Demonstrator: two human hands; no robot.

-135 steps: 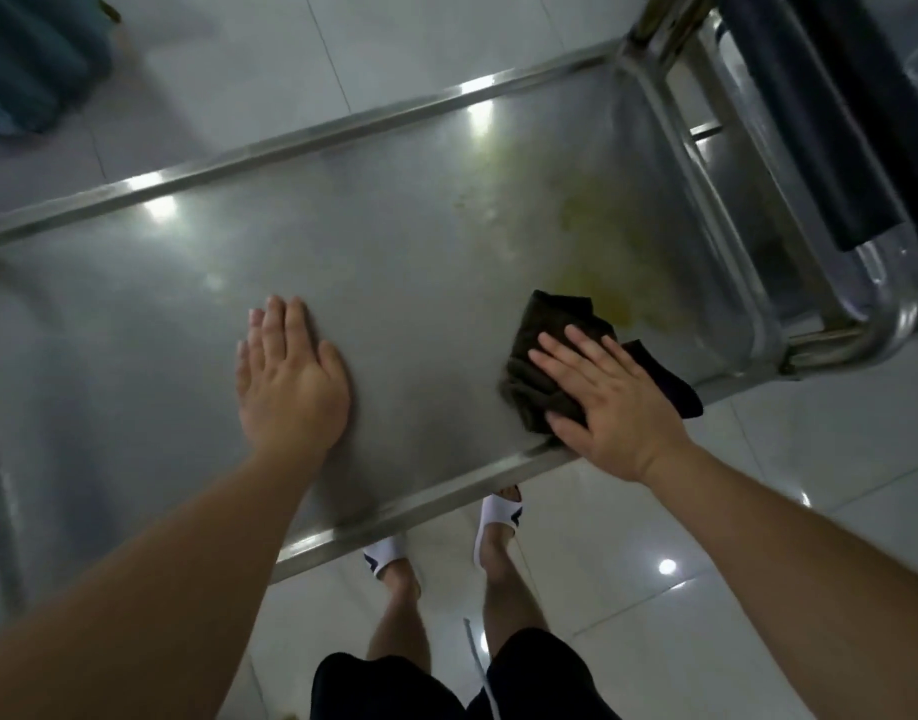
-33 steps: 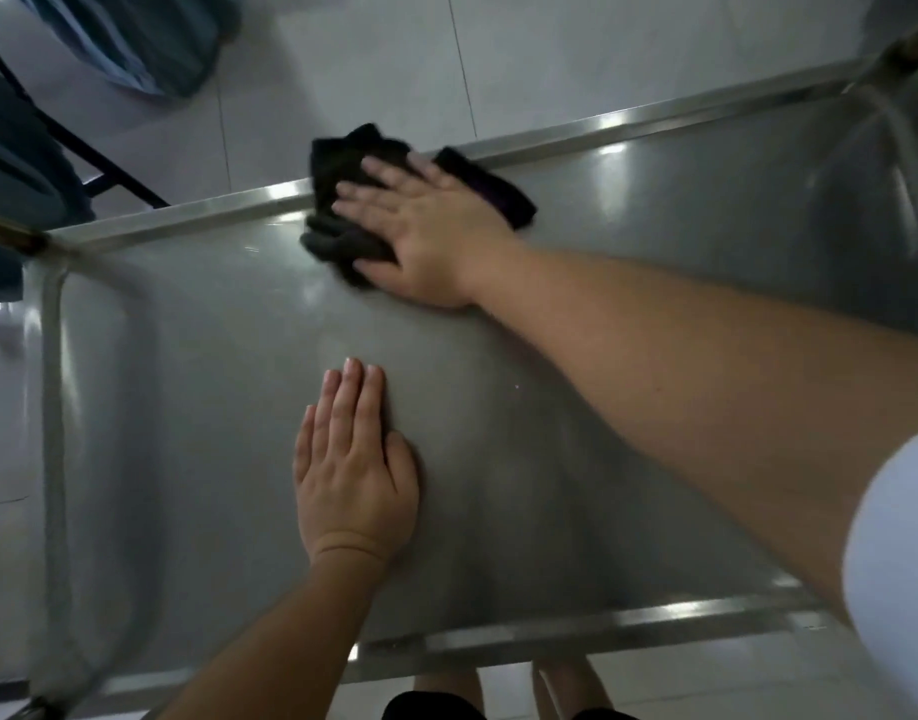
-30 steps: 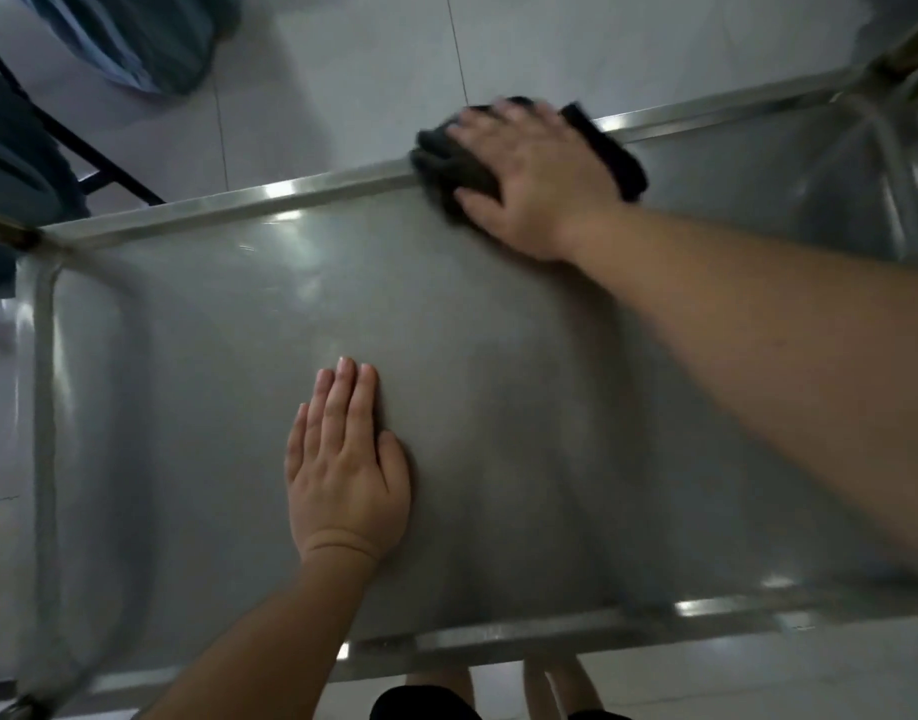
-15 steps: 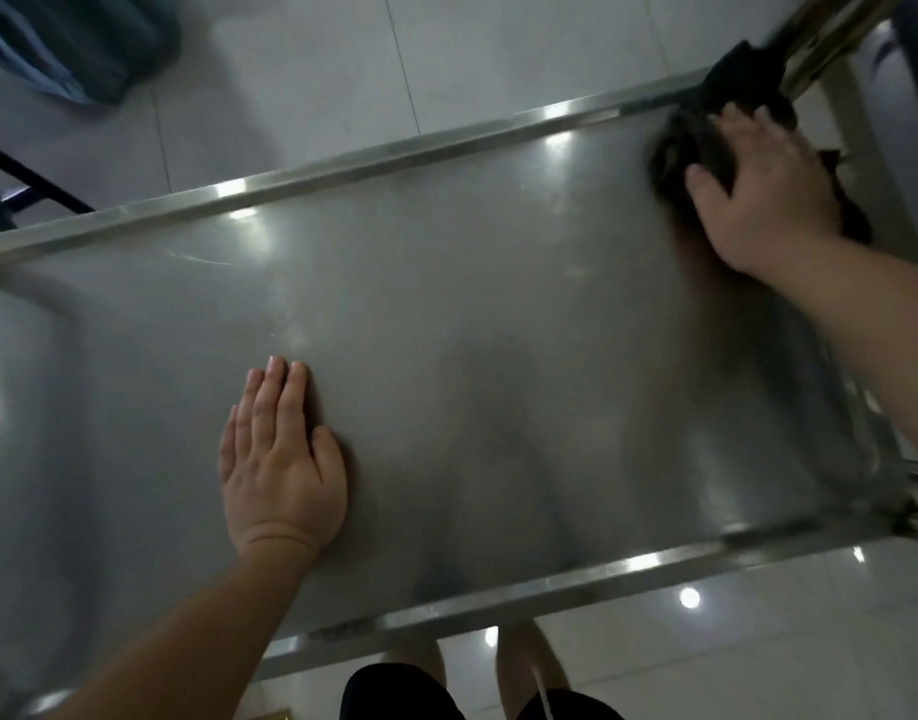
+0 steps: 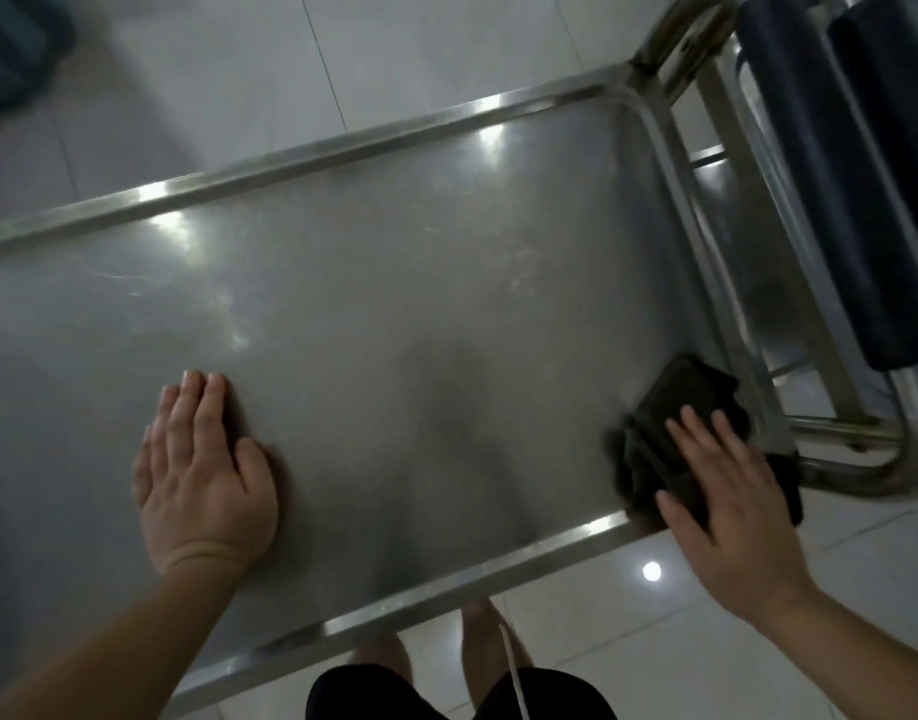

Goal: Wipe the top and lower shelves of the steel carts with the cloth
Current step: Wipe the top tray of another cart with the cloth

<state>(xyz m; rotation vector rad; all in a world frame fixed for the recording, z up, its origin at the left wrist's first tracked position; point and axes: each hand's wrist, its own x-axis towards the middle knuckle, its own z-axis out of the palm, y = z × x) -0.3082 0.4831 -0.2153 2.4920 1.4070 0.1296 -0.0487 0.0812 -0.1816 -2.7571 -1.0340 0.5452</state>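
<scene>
So we're looking straight down at the flat grey stainless-steel top shelf [image 5: 394, 314] of the cart, with its raised shiny rim running all round. Our left hand [image 5: 202, 475] is planted palm-down on the steel at about 8 o'clock, fingers straight and pressed together, thumb out to the side, holding nothing. Our right hand [image 5: 727, 506] is down at roughly 4 o'clock, fingers spread and laid flat over the crumpled dark, almost black cloth [image 5: 670, 407], pressing it onto the shelf rather than gripping it. The cloth sits right in the near right corner of the shelf, touching the rim there, and a bit of it hangs over the edge beside our wrist.

Off at 2 to 3 o'clock is the bent steel tube push handle [image 5: 872, 475] of the cart, and just past it two dark navy padded rolls [image 5: 810, 163] on another steel frame. Pale glossy floor tiles [image 5: 420, 49] show beyond the far rim at 12 o'clock, and at 6 o'clock we can see our black shorts [image 5: 363, 693] and bare legs under the near rim.
</scene>
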